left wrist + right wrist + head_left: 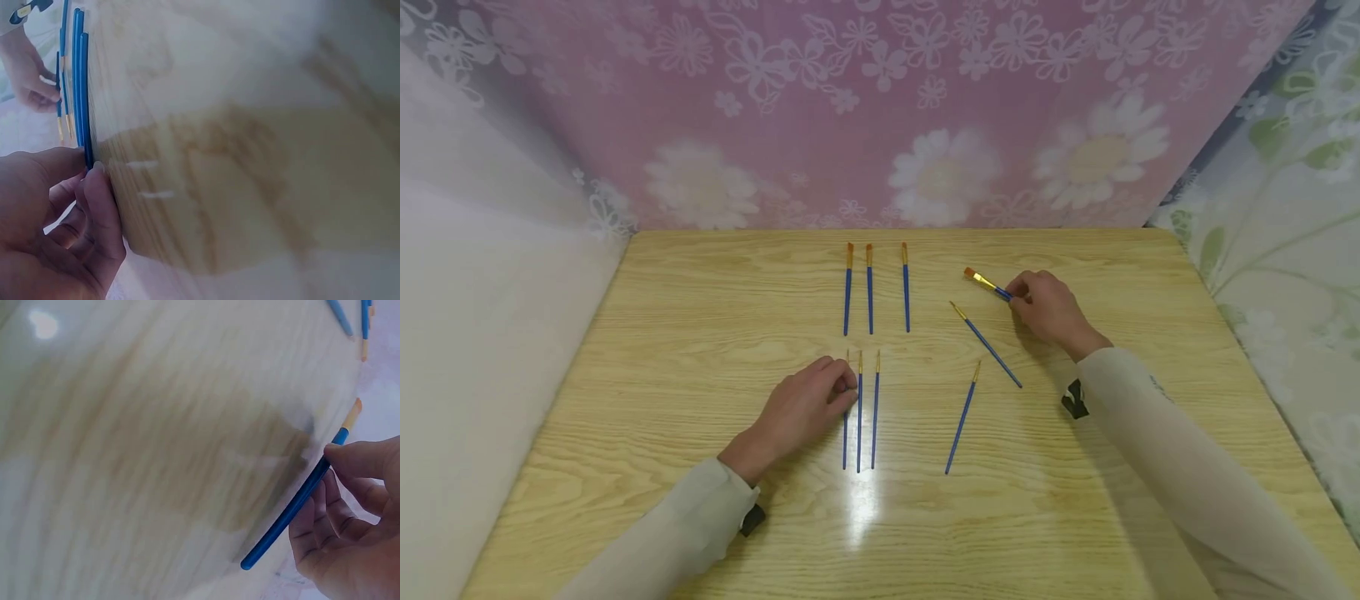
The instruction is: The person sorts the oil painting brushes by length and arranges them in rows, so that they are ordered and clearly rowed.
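Observation:
My right hand (1049, 310) pinches the blue handle of a flat paintbrush (981, 281), whose wide brown bristles point up and left. In the right wrist view this paintbrush (290, 506) runs slantwise between thumb and fingers, a little off the table. Lower left, my left hand (801, 406) has thumb and forefinger on the leftmost thin paintbrush (846, 442) of three standing side by side. The left wrist view shows its blue handle (85, 94) pinched at the fingertips. Beside it lie the middle thin paintbrush (859, 417) and the right thin paintbrush (876, 417).
Three wider paintbrushes, left (847, 292), middle (870, 292) and right (906, 292), lie in a row farther back. Two thin paintbrushes lie loose at the right, one slanted (992, 352), one nearer (962, 425). Flowered cloth (820, 150) hangs behind the wooden table (700, 292).

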`<state>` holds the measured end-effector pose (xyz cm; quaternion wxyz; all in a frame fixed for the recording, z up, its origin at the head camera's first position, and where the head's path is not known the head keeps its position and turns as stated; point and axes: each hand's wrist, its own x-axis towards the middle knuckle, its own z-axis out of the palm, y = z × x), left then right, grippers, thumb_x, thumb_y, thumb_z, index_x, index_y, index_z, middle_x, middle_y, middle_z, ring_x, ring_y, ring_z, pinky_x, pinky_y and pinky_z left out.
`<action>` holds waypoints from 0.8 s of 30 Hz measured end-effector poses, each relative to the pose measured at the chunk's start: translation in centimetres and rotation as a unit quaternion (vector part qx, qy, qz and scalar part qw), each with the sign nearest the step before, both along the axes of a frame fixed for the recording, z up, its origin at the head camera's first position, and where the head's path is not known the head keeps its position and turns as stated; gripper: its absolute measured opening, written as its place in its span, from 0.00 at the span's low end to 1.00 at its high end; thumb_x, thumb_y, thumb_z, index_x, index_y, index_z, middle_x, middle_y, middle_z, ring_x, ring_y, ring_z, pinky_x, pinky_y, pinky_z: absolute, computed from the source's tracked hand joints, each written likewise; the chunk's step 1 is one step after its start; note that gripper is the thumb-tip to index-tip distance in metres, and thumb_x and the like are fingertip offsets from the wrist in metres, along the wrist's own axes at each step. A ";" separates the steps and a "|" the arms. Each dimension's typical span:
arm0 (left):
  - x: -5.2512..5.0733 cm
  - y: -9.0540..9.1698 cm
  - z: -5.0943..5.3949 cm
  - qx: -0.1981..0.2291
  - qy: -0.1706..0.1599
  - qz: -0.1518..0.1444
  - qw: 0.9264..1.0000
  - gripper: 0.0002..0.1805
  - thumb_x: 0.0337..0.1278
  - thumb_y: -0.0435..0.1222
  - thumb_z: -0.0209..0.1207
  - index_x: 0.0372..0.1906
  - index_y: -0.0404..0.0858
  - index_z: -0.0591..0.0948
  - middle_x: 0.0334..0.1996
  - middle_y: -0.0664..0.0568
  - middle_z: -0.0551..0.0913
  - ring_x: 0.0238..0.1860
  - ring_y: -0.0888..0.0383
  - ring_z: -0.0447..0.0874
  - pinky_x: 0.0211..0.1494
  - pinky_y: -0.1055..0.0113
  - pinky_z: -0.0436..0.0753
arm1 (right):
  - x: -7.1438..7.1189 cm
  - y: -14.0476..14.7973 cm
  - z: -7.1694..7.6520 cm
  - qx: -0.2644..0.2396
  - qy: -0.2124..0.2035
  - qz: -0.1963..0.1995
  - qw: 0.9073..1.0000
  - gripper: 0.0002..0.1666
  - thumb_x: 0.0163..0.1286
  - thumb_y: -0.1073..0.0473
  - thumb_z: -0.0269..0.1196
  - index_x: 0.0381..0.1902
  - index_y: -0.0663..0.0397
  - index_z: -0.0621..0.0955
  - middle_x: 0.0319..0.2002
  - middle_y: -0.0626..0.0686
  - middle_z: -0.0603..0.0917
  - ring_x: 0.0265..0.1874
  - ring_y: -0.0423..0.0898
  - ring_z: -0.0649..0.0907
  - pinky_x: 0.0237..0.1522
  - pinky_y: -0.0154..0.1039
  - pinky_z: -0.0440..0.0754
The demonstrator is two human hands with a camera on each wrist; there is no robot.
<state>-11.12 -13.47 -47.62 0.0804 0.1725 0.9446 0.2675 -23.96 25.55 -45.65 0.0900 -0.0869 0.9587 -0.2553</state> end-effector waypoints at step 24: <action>0.0 0.0 -0.1 0.000 0.008 -0.004 1.000 0.03 0.76 0.39 0.67 0.47 0.47 0.84 0.45 0.57 0.86 0.48 0.57 0.88 0.48 0.57 0.85 | -0.5 -10.1 2.0 -0.147 0.027 0.008 0.989 0.16 0.84 0.61 0.63 0.65 0.55 0.84 0.55 0.59 0.88 0.49 0.59 0.89 0.48 0.54 0.90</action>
